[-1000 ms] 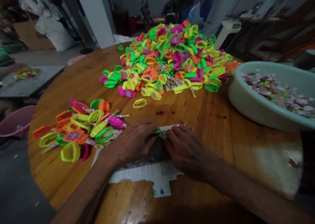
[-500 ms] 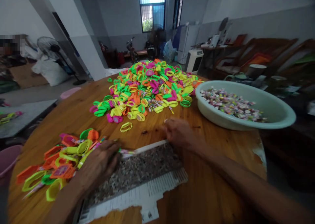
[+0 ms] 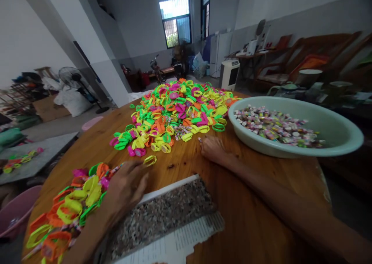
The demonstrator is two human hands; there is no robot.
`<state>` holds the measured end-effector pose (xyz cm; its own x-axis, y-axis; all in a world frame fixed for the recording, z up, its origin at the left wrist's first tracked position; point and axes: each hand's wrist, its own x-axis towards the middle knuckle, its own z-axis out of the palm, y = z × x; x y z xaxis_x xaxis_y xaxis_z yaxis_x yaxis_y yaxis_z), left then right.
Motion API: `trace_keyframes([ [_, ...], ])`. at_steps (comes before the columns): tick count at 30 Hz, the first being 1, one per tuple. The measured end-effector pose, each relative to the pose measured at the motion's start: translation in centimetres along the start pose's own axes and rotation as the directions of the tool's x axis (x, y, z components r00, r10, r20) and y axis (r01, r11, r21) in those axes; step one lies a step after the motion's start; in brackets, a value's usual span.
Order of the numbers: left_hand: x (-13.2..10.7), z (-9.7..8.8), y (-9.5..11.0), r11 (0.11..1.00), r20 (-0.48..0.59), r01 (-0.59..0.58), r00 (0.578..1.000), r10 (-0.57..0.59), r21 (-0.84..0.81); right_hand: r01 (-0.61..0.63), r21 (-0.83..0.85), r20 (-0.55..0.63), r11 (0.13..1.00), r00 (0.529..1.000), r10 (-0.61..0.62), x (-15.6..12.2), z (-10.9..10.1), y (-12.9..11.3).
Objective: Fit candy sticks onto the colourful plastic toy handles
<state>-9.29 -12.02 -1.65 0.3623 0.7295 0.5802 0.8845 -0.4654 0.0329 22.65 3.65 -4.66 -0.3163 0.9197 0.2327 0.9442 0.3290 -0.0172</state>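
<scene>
My left hand [image 3: 128, 186] rests on the round wooden table [image 3: 255, 186] beside a small heap of neon plastic rings [image 3: 66, 210], its fingers curled toward a lone yellow ring [image 3: 150, 161]. What it holds, if anything, is hidden. My right hand [image 3: 211, 148] reaches out to the near edge of the big pile of neon rings [image 3: 177, 111], fingers bent down on a small wrapped stick there. A speckled grey card on torn white paper [image 3: 165, 213] lies between my arms.
A pale green basin [image 3: 328, 130] full of small wrapped candies sits at the right of the table. A pink tub [image 3: 14, 210] and a low grey table [image 3: 37, 155] stand at the left. Chairs and a fan stand further back.
Both hands left the card, where they worked on a green piece. The left went to the small heap, the right reached forward to the big pile. The view tilted up.
</scene>
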Motion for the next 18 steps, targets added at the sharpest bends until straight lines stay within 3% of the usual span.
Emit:
trace_keyframes([
  [2, 5.5, 2.3, 1.7, 0.999, 0.089, -0.014, 0.996, 0.018, -0.046, 0.024, 0.019, -0.011, 1.000, 1.000, -0.023, -0.9, 0.2, 0.0],
  [5, 13.5, 6.3, 3.7, 0.998, 0.301, 0.050, 0.953, -0.040, -0.025, 0.046, 0.041, -0.030, 0.998, 0.999, -0.044, -1.8, 0.5, -0.2],
  [7, 17.6, 8.8, 4.6, 0.997, 0.400, 0.076, 0.913, -0.076, 0.016, 0.060, 0.051, -0.039, 0.997, 0.998, -0.058, -1.9, 0.6, -0.3],
  [9, 20.1, 10.8, 5.0, 0.995, 0.446, 0.097, 0.890, -0.094, 0.017, 0.080, 0.060, -0.045, 0.995, 0.996, -0.078, -1.9, 0.7, -0.3],
  [13, 21.3, 12.5, 5.1, 0.981, 0.461, 0.189, 0.876, -0.143, -0.053, 0.139, 0.086, -0.041, 0.987, 0.990, -0.136, -1.6, 1.0, -0.1],
  [18, 17.9, 10.5, 4.9, 0.890, 0.465, 0.397, 0.846, -0.260, -0.224, 0.181, 0.163, -0.054, 0.970, 0.983, -0.174, -1.6, 1.2, 0.5],
])
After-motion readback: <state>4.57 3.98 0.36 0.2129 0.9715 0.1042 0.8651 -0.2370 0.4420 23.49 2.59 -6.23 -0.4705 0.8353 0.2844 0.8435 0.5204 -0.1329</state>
